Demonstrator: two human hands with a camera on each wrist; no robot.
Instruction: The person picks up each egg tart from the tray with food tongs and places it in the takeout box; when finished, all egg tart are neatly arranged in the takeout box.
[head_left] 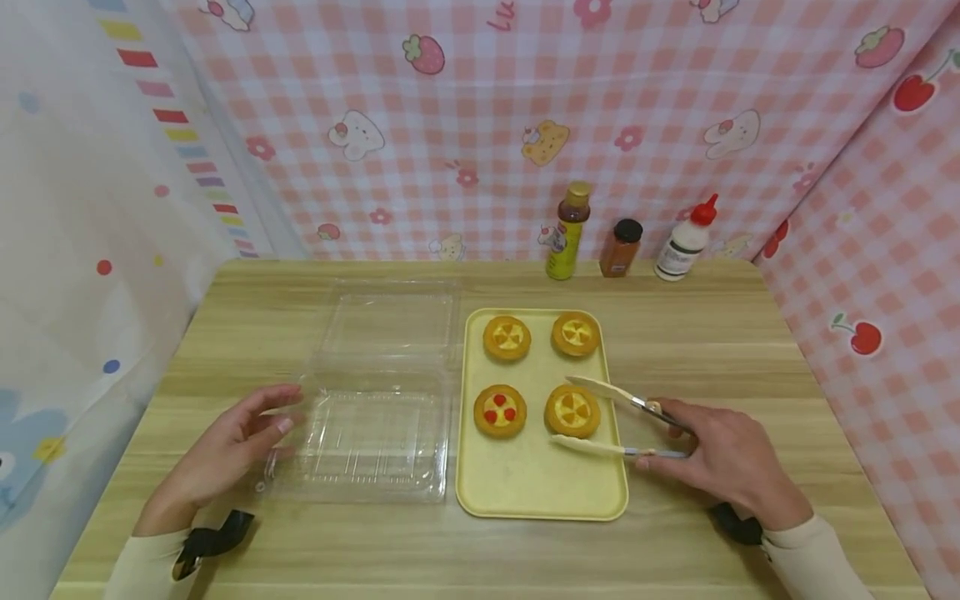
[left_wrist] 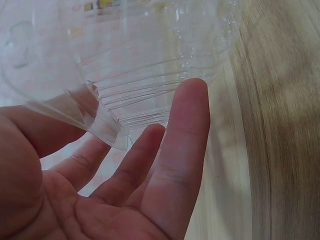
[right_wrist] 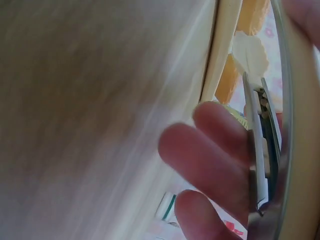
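My right hand (head_left: 731,454) holds a pair of metal tongs (head_left: 637,403) with cream-coloured tips. The tongs are spread, one tip on each side of the front right tart (head_left: 572,411), which is topped with orange wedges. It sits on a yellow tray (head_left: 536,492). Beside it is a tart with red pieces (head_left: 500,411); behind them lie two more wedge-topped tarts (head_left: 507,338). At the left edge of a clear plastic container (head_left: 367,437), lid folded back, is my left hand (head_left: 225,446). Its fingers (left_wrist: 182,130) are loosely extended by the plastic; firm contact is unclear.
Along the back of the wooden table (head_left: 247,333) stand a yellow bottle with a gold cap (head_left: 567,233), a reddish-brown jar with a black lid (head_left: 621,248) and a white bottle with a red nozzle (head_left: 684,242). Patterned cloth (head_left: 480,108) hangs behind and at both sides.
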